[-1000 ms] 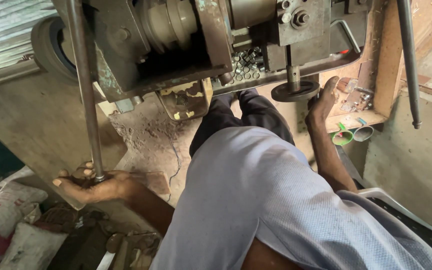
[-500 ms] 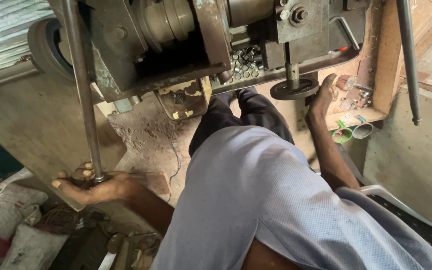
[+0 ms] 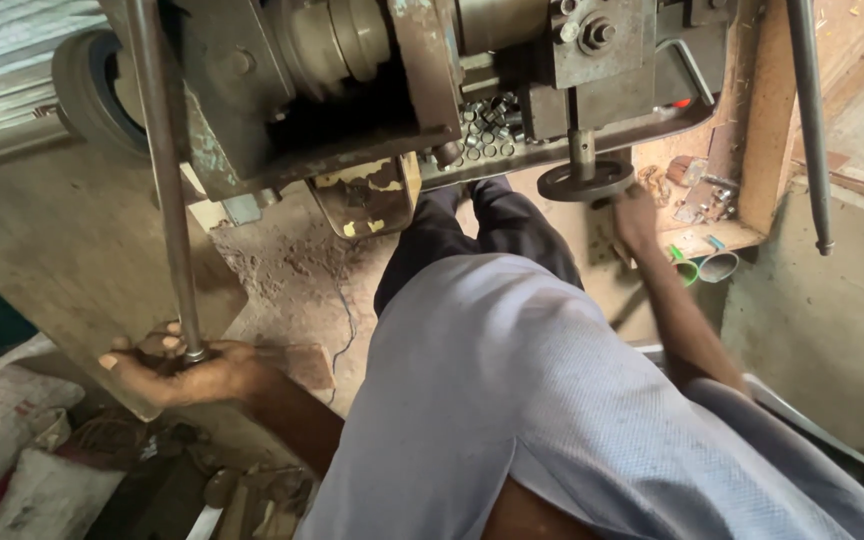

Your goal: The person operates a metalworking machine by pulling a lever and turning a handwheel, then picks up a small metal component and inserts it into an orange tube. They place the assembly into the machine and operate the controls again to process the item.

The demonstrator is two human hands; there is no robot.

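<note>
My left hand lies palm up, low at the left, cupped around the bottom end of a long grey metal rod that runs up past the machine. My right hand reaches up to the dark round handwheel under the machine and touches its rim; it is blurred. Above both hangs a heavy grey metal machine with a small tray of several short metal pieces. My light blue shirt and dark trousers fill the lower middle.
A rubber tyre sits at the upper left by a corrugated sheet. A wooden shelf at the right holds metal parts and tape rolls. A thin dark rod hangs at the far right. Sacks and scrap lie on the floor.
My right hand has moved down and left from the shelf's edge towards the handwheel. My left hand stays at the rod's bottom end. The view has shifted slightly.
</note>
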